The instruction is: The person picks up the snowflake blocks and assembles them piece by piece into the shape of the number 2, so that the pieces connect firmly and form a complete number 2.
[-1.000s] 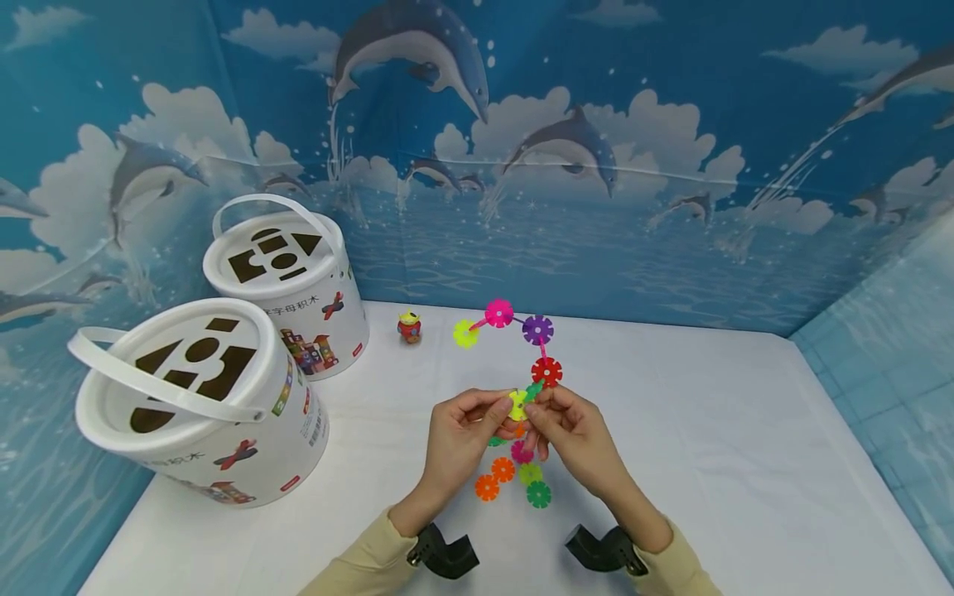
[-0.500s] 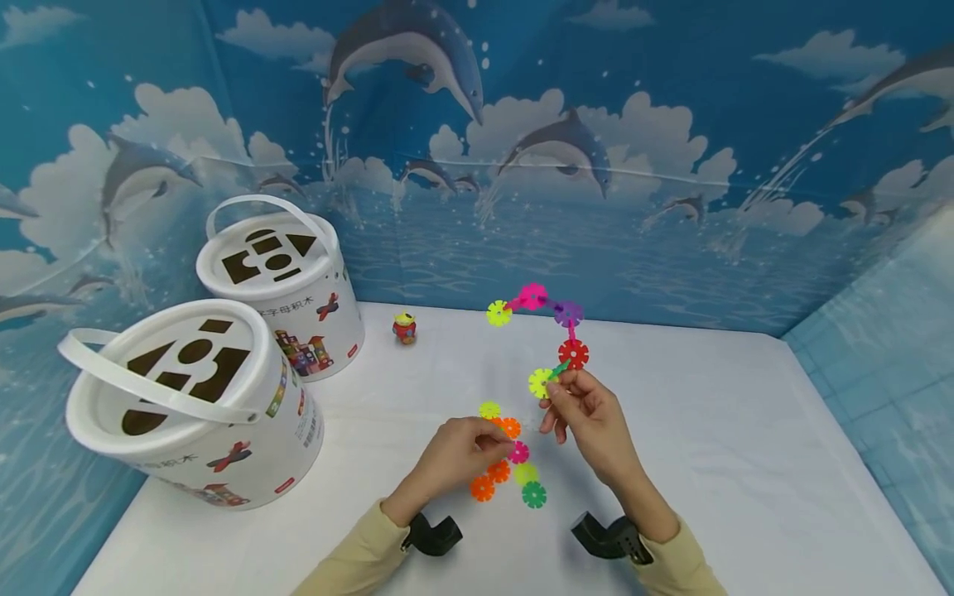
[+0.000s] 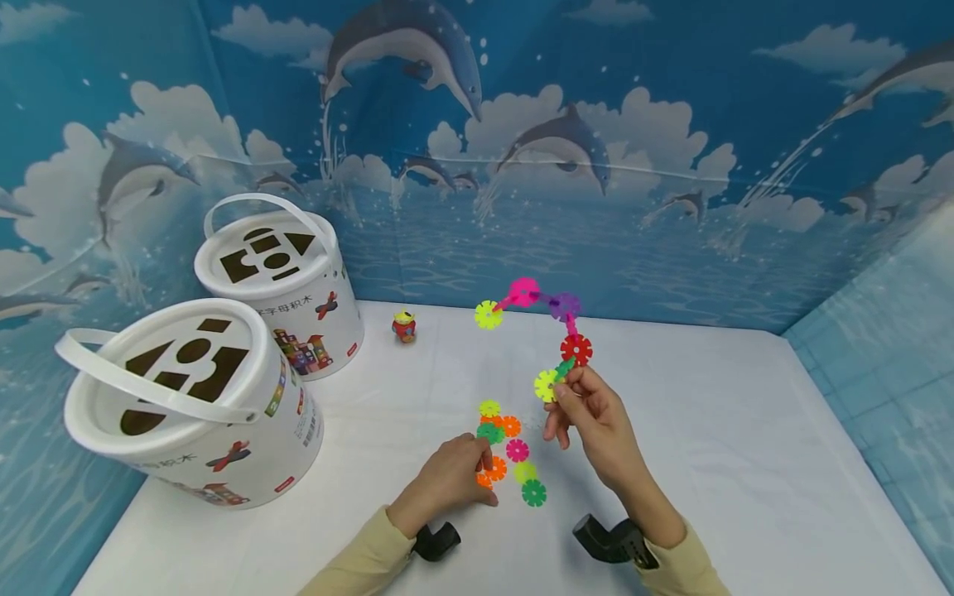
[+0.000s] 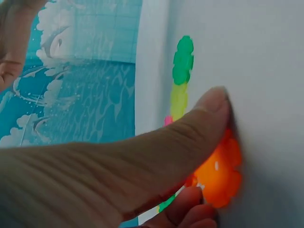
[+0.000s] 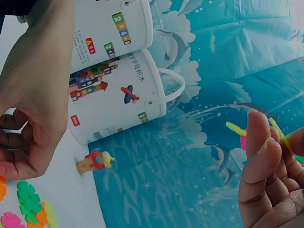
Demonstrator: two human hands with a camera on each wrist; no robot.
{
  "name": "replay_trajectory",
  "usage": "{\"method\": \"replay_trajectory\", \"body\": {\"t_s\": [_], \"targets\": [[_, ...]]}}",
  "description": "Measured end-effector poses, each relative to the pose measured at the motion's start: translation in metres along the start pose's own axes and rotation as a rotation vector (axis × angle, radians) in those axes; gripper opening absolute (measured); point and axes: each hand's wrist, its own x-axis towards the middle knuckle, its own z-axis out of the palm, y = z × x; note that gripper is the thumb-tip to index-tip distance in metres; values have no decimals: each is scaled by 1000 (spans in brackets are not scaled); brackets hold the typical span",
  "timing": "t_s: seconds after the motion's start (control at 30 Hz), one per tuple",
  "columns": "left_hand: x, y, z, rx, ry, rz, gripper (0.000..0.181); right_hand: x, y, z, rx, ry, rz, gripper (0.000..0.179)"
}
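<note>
My right hand (image 3: 599,418) holds up a chain of snowflake discs, pinching it near a yellow snowflake disc (image 3: 546,386) and a green connecting disc (image 3: 566,367). From there the chain runs through a red disc (image 3: 576,350), a purple disc (image 3: 565,307) and a pink disc (image 3: 525,291) to another yellow disc (image 3: 488,314). My left hand (image 3: 450,473) is low over the loose discs, thumb and fingers parted around an orange snowflake disc (image 4: 222,173). In the left wrist view the thumb partly covers this disc.
Loose discs lie in front of me, among them a green disc (image 3: 533,493), a pink disc (image 3: 517,450) and a yellow disc (image 3: 489,408). Two white lidded buckets (image 3: 298,447) stand at the left. A small toy figure (image 3: 404,327) is near the back cloth (image 3: 477,240).
Both hands held the chain together; the left hand has let go and moved down to the loose discs. The right hand has carried the chain right and slightly up.
</note>
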Motion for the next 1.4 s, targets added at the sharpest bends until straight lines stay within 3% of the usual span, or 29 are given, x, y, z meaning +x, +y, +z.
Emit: {"method": "replay_trajectory", "body": {"t_s": [0.13, 0.3, 0.5, 0.67, 0.93, 1.23, 1.4], "targets": [[-2, -1, -4, 4, -15, -9, 38, -2, -5, -1, 59, -71, -35, 10], [-3, -2, -6, 6, -22, -10, 38, -4, -10, -2, 212, -140, -49, 21], [-2, -3, -5, 18, -14, -7, 38, -5, -11, -1, 338, -168, -53, 30], [-2, -4, -5, 24, -13, -9, 38, -5, -10, -1, 334, -180, -63, 28], [-1, -7, -4, 11, -8, -6, 38, -3, -5, -1, 323, -242, -148, 29], [0, -6, -4, 10, -12, -11, 38, -4, -7, 0, 323, -275, -162, 27], [-1, -6, -4, -6, -20, -27, 38, -5, -6, -1, 276, -255, -133, 24]]}}
